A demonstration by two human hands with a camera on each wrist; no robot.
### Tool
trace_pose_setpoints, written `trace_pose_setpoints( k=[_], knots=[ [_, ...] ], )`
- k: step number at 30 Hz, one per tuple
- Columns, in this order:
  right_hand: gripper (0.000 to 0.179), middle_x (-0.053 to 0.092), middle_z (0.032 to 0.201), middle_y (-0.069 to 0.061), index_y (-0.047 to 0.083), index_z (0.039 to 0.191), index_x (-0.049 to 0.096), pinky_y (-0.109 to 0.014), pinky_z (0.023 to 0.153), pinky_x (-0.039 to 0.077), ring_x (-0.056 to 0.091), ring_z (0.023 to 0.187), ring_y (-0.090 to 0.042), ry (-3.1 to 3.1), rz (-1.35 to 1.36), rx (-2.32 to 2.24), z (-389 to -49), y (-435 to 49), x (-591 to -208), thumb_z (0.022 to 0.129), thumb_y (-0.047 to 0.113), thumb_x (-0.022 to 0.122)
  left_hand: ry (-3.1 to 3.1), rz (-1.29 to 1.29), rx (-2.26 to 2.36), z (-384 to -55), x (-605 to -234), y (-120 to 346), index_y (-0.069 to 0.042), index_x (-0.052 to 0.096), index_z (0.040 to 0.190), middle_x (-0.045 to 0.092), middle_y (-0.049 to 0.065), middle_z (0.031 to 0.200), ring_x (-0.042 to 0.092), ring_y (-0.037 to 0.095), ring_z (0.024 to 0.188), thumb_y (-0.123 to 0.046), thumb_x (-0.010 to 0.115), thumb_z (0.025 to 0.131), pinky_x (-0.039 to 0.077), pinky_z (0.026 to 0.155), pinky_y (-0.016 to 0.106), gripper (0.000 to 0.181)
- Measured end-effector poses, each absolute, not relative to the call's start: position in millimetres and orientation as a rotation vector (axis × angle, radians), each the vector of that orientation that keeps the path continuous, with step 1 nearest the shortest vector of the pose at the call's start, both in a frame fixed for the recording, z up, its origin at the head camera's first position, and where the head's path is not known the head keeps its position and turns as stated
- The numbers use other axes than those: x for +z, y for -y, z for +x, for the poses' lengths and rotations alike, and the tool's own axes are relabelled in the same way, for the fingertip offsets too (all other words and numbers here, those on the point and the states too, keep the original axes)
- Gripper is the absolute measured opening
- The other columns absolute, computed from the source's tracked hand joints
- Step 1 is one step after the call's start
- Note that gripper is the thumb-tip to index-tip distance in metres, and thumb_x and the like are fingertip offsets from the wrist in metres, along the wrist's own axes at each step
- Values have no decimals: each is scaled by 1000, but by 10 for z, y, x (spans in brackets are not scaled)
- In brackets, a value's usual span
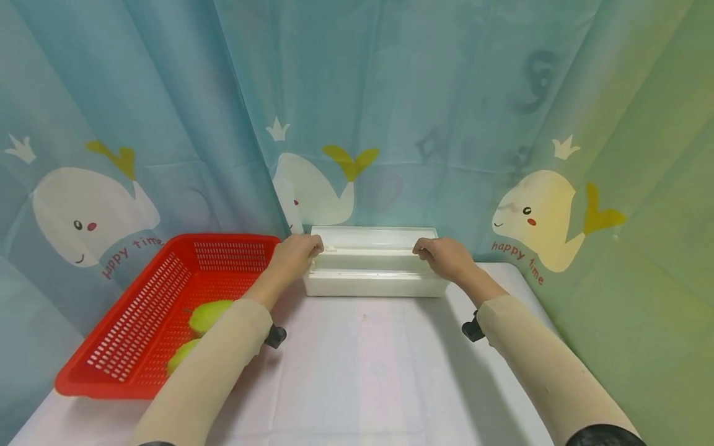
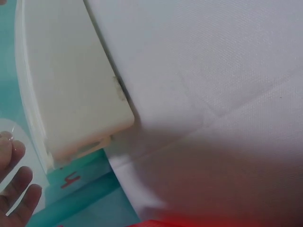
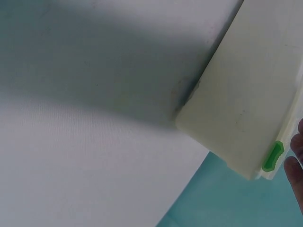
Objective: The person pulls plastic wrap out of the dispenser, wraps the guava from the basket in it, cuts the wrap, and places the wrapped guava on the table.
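A long white plastic-wrap box (image 1: 376,286) stands at the back of the table with its lid (image 1: 374,237) raised behind the opening. A green slider (image 3: 273,156) sits at the right end of its upper edge. My left hand (image 1: 294,253) is over the box's left end, thumb and finger pinched together. In the left wrist view, clear plastic film (image 2: 13,130) glints at those fingertips. My right hand (image 1: 444,255) mirrors it over the right end, fingers curled in a pinch. The film between the hands is too transparent to follow.
Left of the box, a red slotted basket (image 1: 134,310) holds green fruit (image 1: 207,314), partly hidden by my left sleeve. A white cloth covers the table (image 1: 368,371). A blue-green curtain (image 1: 413,111) printed with whales hangs close behind the box and along both sides.
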State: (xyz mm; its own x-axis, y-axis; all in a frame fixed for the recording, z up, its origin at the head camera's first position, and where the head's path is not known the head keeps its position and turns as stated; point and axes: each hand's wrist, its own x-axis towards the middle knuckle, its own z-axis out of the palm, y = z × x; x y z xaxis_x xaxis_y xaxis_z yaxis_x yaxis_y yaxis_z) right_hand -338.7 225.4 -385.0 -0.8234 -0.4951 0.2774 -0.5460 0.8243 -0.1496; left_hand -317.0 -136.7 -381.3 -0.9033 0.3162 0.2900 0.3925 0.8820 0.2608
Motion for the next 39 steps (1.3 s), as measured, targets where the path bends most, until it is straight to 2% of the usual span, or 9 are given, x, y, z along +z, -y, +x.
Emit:
trace_pose_setpoints(
  k=[8,24,29,35,39],
  knots=[
    [14,74,94,-1,15,107,70,-46,74,55,69,87,-26,2805,803,320,-3367,-2262,-3803,98,9,61,2818,-530,-475,-3156,-3789,1367,-13,70,103,72,6,99,65,25,92,-9,62,97,55,79,45,11],
    [16,74,94,0,15,109,70,-44,69,54,69,85,-24,2798,803,318,-3365,-2291,-3748,99,9,59,2767,-532,-527,-3119,-3720,1377,-13,71,105,74,6,103,67,27,96,-12,62,98,55,81,48,12],
    [16,74,94,-1,14,109,70,-45,70,54,69,85,-24,2778,818,331,-3357,-2278,-3707,99,9,59,2775,-505,-525,-3112,-3693,1383,-13,71,108,74,6,106,67,27,99,-12,62,98,54,88,50,13],
    [15,74,93,-1,14,108,71,-45,72,54,69,85,-24,2768,828,328,-3343,-2277,-3665,98,8,60,2771,-502,-530,-3104,-3667,1394,-14,71,109,74,6,106,65,29,98,-14,63,98,55,81,48,13],
    [15,74,92,-1,13,107,70,-44,72,54,69,84,-23,2753,840,325,-3340,-2278,-3651,98,8,61,2764,-507,-535,-3104,-3649,1405,-14,71,109,74,6,107,65,29,98,-14,63,98,55,81,47,14]
  ],
)
